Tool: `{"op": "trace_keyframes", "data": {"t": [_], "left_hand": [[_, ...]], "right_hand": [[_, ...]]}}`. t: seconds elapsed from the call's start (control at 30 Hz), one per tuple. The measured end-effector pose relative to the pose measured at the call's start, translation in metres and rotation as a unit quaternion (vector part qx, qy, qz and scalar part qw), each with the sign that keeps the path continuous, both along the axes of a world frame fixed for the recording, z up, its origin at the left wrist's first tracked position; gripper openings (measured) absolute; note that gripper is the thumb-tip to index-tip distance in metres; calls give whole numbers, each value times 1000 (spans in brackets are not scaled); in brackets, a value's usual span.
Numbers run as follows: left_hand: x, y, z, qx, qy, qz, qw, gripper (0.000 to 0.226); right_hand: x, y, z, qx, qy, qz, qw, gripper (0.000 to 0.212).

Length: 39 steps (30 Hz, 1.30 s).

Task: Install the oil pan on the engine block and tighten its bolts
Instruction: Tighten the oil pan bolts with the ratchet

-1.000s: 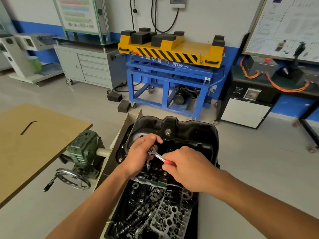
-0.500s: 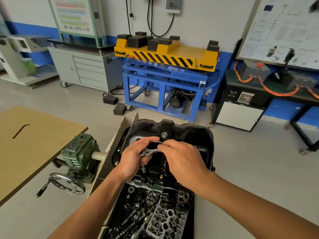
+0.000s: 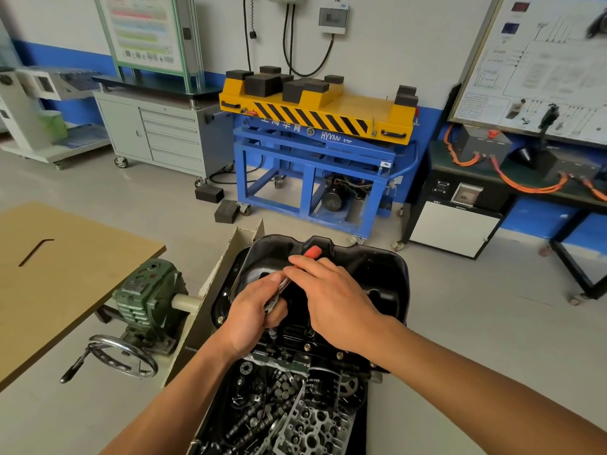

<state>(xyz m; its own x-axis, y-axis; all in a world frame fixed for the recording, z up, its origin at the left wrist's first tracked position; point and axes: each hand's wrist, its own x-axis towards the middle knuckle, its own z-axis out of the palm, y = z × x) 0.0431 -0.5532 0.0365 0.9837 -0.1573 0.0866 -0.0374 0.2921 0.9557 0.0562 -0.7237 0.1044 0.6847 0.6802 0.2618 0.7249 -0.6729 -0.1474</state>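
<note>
The oil pan (image 3: pixel 377 267) was glossy black pressed metal with a deep, lumpy sump. It sat upside-up on the engine block (image 3: pixel 289 362) directly under and beyond both hands, and its flange ran just below the wrists. A row of brass-coloured bolts (image 3: pixel 307 348) showed along that near flange. The left hand (image 3: pixel 253 310) was curled closed around the metal head of a ratchet (image 3: pixel 283 286), thumb on top, pressing it down at the pan's near edge. The right hand (image 3: pixel 331 290), touching the left at the fingertips, had its fingers wrapped over the ratchet's shaft. The red handle end stuck out past its knuckles, over the sump. A socket or bolt under the left palm could not be made out.
</note>
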Motion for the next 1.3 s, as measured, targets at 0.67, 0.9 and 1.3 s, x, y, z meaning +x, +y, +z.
{"op": "trace_keyframes", "data": {"t": [0.67,0.9,1.3], "left_hand": [[3,-3,-2,53,-37,-13,998,34],[0,0,-3,46,-15,-16,999,16],[-1,-2,2,-32,19,35,999,40]], "right_hand": [[33,31,33,-155,37,125,979,60],[28,22,33,-183,-9,110,977,73],[-5,-12,34,-123,5,42,992,39]]}}
